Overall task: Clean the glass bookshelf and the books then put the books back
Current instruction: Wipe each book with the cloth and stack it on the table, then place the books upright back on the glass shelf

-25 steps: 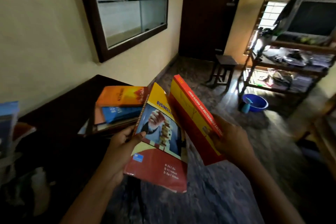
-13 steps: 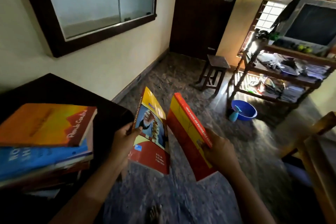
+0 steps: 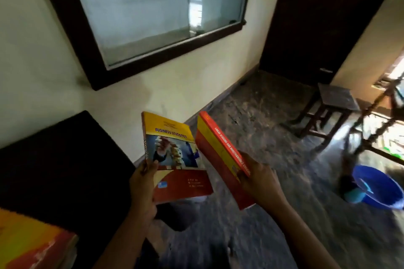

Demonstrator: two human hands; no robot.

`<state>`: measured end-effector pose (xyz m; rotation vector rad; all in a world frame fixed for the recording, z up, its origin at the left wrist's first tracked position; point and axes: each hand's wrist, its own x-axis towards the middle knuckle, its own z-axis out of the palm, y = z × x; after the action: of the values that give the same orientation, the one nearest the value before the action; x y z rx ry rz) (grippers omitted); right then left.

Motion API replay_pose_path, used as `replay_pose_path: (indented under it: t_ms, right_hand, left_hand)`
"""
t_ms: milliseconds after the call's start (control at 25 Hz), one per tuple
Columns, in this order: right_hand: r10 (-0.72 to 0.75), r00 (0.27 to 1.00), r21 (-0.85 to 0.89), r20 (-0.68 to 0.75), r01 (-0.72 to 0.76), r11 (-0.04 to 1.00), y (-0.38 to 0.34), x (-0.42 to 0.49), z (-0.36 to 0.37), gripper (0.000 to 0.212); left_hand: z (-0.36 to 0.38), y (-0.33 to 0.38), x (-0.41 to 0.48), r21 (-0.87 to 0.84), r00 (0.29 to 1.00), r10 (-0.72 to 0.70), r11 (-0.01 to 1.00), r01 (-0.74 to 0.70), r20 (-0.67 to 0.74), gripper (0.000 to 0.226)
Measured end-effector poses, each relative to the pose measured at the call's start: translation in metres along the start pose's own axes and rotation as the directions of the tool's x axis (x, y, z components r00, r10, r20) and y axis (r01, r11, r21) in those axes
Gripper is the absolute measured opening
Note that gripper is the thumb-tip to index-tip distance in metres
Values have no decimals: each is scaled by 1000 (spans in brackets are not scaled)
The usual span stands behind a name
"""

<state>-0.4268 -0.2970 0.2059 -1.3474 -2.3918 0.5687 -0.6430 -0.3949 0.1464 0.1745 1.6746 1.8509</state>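
The left hand [image 3: 143, 183] holds the Business Statistics book [image 3: 175, 157] in its grip. The right hand [image 3: 259, 179] grips the red linear algebra book [image 3: 218, 155] just beside it, below the glass bookshelf [image 3: 140, 13].

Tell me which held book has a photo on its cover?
The Business Statistics book in the left hand; the red-and-yellow algebra book in the right hand shows no photo.
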Motion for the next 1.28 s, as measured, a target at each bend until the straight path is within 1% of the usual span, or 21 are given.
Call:
replay_pose_path:
  t_ms: [80,160,240,320,440,520,600,680,720,760,800,840,880,920,960,1000,1040,1080,1120,1200,1280]
  right_hand:
    - [-148,989,53,5,148,988,-11,66,13,60]
    - [-299,954,126,5,296,947,-28,119,24,65]
    - [-417,906,219,73,393,893,-51,172,32,52]
    - [-553,822,206,138,522,828,-78,219,47,53]
    - [-722,679,224,137,688,690,-136,259,83,56]
    - [-776,615,225,142,743,630,-176,261,106,54]
    - [-824,525,197,212,803,562,-213,251,134,56]
    - [-896,362,96,258,913,397,-232,227,170,58]
    - [-933,276,73,231,951,299,-233,213,193,56]
    - [-946,183,58,268,977,205,-230,197,214,51]
    - [-920,114,53,375,988,144,-225,183,227,44]
    - [-878,60,55,475,994,98,-218,172,238,44]
    - [-859,5,116,513,990,75,-211,163,248,52]
    - [-843,-26,178,537,981,83,-207,160,254,58]
    - [-829,-43,240,557,965,110,-205,162,258,57]
    - [-839,-69,326,540,936,133,-201,169,258,52]
    - [-836,-79,449,543,869,210,-196,176,256,48]
    - [-850,-113,533,514,819,213,-189,184,257,46]
    - [-868,-118,604,482,763,231,-182,192,250,44]
    - [-883,15,671,470,643,368,-173,212,234,42]
    - [-899,132,737,418,529,420,-165,245,212,41]
  left_hand:
    - [3,13,34,-65,993,42,997,-50,-115,16]
    - [1,23,57,-122,974,70,988,-98,-217,9]
    - [-1,31,76,-207,927,73,966,-158,-367,8]
    - [-4,33,89,-298,847,32,929,-221,-530,8]
    - [-23,34,103,-401,705,-73,861,-312,-705,15]
    - [-42,28,106,-440,674,-108,829,-344,-731,26]
    - [-58,11,104,-486,655,-163,802,-348,-738,37]
    - [-61,-3,100,-571,679,-239,758,-316,-694,38]
    - [-64,-10,99,-620,702,-275,727,-296,-657,35]
    - [-63,-10,95,-665,743,-287,695,-272,-605,33]
    - [-60,-6,93,-725,805,-265,634,-268,-530,38]
    - [-55,2,90,-743,839,-227,612,-272,-495,47]
    - [-51,10,84,-747,857,-192,602,-283,-479,53]
    - [-49,13,80,-699,836,-202,664,-267,-511,46]
    - [-50,9,77,-619,775,-213,737,-273,-595,32]
    - [-51,0,75,-513,683,-212,814,-272,-699,23]
    - [-48,-6,72,-408,617,-175,876,-259,-767,19]
    - [-44,-14,69,-297,590,-111,927,-229,-800,17]
    - [-39,-18,67,-178,589,-27,963,-201,-808,17]
    - [-24,-12,73,40,621,130,987,-157,-773,17]
    - [-4,11,96,241,677,291,956,-169,-676,16]
